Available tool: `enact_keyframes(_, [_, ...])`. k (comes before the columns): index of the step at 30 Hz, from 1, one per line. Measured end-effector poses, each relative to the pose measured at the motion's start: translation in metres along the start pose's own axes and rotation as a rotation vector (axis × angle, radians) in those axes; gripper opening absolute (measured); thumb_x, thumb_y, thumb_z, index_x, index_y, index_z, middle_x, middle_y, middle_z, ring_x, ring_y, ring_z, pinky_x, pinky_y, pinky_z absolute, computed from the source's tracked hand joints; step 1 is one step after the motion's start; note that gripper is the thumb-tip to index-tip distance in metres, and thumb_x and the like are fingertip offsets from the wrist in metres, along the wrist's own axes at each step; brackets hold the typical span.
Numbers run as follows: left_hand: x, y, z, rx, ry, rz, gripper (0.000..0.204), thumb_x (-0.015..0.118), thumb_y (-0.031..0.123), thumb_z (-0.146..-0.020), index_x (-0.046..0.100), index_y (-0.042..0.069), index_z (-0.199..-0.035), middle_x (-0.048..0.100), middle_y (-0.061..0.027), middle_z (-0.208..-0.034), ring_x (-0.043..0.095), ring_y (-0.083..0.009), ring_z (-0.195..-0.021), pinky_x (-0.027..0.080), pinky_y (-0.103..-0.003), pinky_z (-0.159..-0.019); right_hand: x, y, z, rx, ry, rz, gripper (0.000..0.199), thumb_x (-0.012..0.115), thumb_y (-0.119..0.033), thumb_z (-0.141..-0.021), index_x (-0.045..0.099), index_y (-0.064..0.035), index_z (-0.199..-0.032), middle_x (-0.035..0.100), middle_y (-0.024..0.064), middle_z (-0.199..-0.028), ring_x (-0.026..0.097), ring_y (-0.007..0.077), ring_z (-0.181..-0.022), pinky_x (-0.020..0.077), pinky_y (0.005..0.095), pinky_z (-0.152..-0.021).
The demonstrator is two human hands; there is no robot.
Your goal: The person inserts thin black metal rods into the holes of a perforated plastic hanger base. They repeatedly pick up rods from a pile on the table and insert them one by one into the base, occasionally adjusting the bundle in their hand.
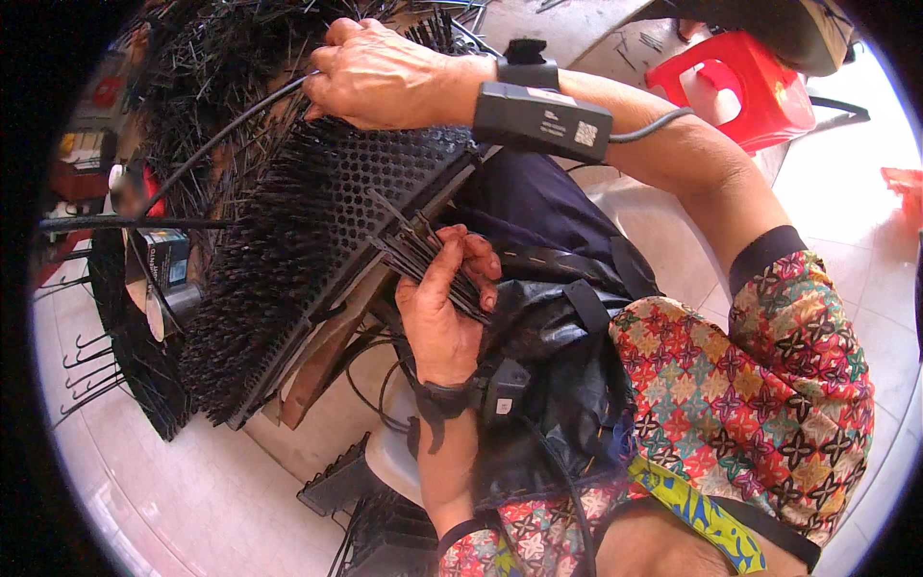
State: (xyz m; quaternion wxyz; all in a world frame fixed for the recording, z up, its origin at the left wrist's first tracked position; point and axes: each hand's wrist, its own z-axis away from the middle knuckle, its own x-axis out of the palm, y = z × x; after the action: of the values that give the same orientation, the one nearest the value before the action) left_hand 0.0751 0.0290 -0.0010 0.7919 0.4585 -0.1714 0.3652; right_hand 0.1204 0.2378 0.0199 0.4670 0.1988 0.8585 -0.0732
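My left hand [447, 298] is closed round a bundle of thin black sticks [409, 242], whose ends point up and to the left, toward the near edge of a black perforated board [370, 178]. Dense black bristles [260, 284] stand out over the board's left part; its holes show nearer my hands. My right hand [370, 77] reaches across above the board's far end, its fingers curled and pressed together. A curved black rod [226, 130] meets those fingertips; whether they grip it or something smaller, I cannot tell. Both wrists wear black straps with small devices.
A tangled heap of black strips [221, 58] lies beyond the board. At the left are a black rack with wire hooks [91, 361] and a small box [168, 258]. A red plastic stool [769, 106] stands at the far right. Black parts [380, 529] lie low, near my left forearm.
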Motion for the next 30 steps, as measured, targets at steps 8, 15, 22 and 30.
enact_keyframes(8, [0.0, 0.007, 0.005, -0.002, -0.03, 0.007, 0.017, 0.06, 0.016, -0.084, 0.056, 0.002, -0.095, 0.06, -0.0101, -0.077, 0.057, -0.0184, -0.063, 0.037, -0.023, -0.04, -0.006, -0.003, 0.004, 0.023, 0.043, -0.089, 0.025, 0.059, -0.029, -0.082, 0.061, -0.0038, -0.084, 0.057, 0.0094, -0.077, 0.055, 0.0293, -0.082, 0.0463, 0.0404, -0.069])
enact_keyframes(15, [0.002, 0.01, 0.006, 0.048, -0.093, -0.052, 0.017, 0.058, 0.015, -0.085, 0.056, 0.002, -0.096, 0.06, -0.0114, -0.077, 0.056, -0.0177, -0.058, 0.035, -0.022, -0.04, -0.045, -0.042, 0.046, 0.599, -0.183, -1.163, 0.035, 0.066, -0.028, -0.077, 0.063, 0.0053, -0.087, 0.063, 0.0119, -0.065, 0.061, 0.0187, -0.056, 0.0482, 0.0309, -0.052])
enact_keyframes(22, [-0.001, 0.014, 0.01, 0.05, -0.118, -0.085, 0.02, 0.057, 0.015, -0.086, 0.055, 0.0, -0.099, 0.06, -0.0113, -0.079, 0.055, -0.0169, -0.057, 0.033, -0.021, -0.039, -0.053, -0.037, 0.039, 0.884, -0.319, -1.503, 0.015, 0.063, -0.01, -0.081, 0.061, 0.0041, -0.083, 0.064, 0.0071, -0.068, 0.059, 0.0099, -0.055, 0.0491, 0.022, -0.051])
enact_keyframes(30, [-0.006, 0.011, 0.001, 0.05, 0.046, 0.122, 0.018, 0.056, 0.012, -0.086, 0.056, 0.002, -0.101, 0.061, -0.0115, -0.091, 0.06, -0.0189, -0.078, 0.044, -0.025, -0.053, -0.013, -0.018, 0.013, 0.559, 0.356, -0.891, 0.019, 0.061, -0.006, -0.083, 0.059, 0.0004, -0.101, 0.065, 0.0048, -0.072, 0.062, 0.0094, -0.063, 0.0517, 0.0212, -0.058])
